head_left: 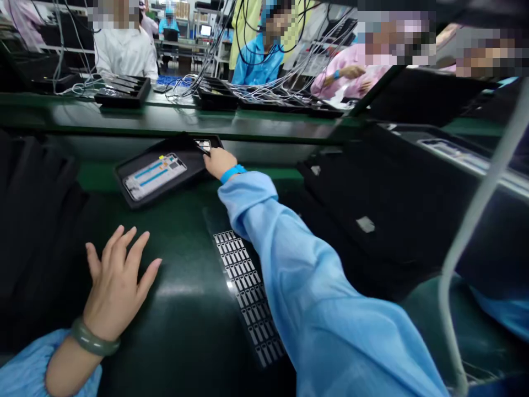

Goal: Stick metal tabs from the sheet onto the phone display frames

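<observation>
Grn bench point(177, 325), ledge point(169, 118) & monitor point(205, 31) behind.

Lettering or numbers — none readable.

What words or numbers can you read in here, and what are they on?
None that can be read.
Phone-like part in the tray: any print is too small and blurred.
Sheet of white pieces: shapes, no readable letters.
Pale patch on the black stack: nothing readable.

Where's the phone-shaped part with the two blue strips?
Head view, upper left of centre: the phone-shaped part lies in a black tray on the green table, left of the right hand, beyond the left hand.
</observation>
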`<action>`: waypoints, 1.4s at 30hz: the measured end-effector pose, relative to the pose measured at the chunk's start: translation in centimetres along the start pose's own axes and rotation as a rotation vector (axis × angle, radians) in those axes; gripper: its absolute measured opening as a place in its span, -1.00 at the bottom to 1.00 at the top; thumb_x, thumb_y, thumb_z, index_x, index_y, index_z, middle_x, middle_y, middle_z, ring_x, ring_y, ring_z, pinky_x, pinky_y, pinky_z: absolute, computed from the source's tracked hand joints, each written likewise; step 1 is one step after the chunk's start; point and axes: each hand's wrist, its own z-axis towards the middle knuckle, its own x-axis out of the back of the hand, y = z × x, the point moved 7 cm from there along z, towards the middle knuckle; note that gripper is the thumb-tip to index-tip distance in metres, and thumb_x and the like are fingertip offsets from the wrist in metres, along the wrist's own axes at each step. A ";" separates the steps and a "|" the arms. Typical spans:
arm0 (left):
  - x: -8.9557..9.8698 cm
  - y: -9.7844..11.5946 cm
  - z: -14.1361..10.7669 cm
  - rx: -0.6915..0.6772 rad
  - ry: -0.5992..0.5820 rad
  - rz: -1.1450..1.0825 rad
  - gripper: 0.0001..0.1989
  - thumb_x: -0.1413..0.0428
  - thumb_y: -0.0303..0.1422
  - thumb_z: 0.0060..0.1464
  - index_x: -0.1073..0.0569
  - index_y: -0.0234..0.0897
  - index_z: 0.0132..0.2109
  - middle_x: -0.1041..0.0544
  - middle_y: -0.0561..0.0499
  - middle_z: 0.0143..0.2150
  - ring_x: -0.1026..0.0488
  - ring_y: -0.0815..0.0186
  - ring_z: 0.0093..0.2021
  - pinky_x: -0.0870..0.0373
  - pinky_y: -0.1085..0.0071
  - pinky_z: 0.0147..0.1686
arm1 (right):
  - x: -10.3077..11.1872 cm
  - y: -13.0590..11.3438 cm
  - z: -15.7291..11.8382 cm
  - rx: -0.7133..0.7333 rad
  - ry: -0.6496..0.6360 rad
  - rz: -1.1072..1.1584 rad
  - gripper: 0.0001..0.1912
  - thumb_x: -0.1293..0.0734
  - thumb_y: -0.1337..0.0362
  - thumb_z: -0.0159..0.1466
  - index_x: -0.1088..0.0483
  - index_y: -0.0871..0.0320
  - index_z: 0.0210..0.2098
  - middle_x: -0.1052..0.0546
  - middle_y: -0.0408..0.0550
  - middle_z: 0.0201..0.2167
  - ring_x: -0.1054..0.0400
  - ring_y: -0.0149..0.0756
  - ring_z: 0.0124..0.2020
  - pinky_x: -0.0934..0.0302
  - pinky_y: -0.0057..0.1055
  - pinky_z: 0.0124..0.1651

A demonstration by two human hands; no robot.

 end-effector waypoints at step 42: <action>-1.7 0.8 0.4 -0.197 -0.090 -0.179 -0.47 0.12 -0.14 0.19 -0.13 -0.26 0.24 -0.16 -0.25 0.27 0.01 -0.01 0.32 0.06 -0.15 0.23 | -4.0 7.2 -18.4 -0.393 0.078 1.353 -0.69 -0.25 0.04 0.25 -0.28 0.20 -0.37 -0.41 -0.15 -0.50 -0.39 -0.46 -0.55 -0.40 -0.48 -0.49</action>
